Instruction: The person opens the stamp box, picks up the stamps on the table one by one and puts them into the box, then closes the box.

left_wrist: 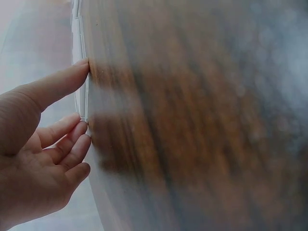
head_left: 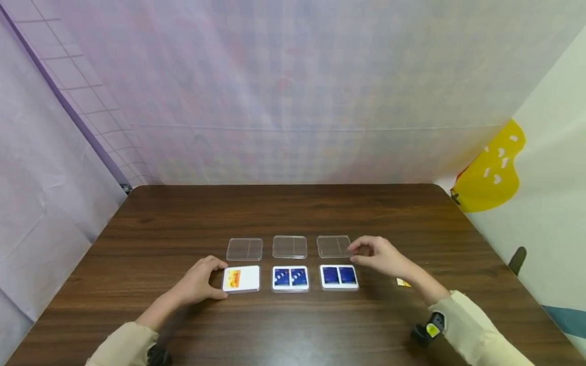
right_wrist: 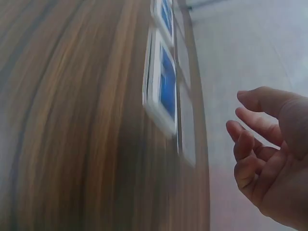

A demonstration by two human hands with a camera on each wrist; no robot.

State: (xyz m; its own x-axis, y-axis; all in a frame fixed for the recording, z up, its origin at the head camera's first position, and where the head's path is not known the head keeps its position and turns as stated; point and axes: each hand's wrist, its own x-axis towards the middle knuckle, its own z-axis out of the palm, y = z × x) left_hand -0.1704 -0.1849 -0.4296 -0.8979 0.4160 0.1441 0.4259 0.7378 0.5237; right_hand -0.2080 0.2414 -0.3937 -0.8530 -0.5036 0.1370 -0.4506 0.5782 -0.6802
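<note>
A row of three shallow cases with white cards lies on the table. The left case (head_left: 241, 279) shows an orange-yellow picture on its left half and plain white on its right. Two blue moon-phase pictures fill the middle case (head_left: 290, 279); two dark blue pictures fill the right case (head_left: 339, 277). My left hand (head_left: 199, 280) holds the left case by its near-left and far-left corners, thumb nearest me. Above the right case and its lid hovers my right hand (head_left: 381, 255), fingers loosely bent, nothing visible between them in the right wrist view.
Behind the cases lie three clear lids, the left lid (head_left: 244, 249), middle lid (head_left: 290, 247) and right lid (head_left: 332, 246). A small yellow piece (head_left: 403, 282) lies by my right wrist. The brown table (head_left: 284, 208) ends at a curtain (head_left: 284, 91).
</note>
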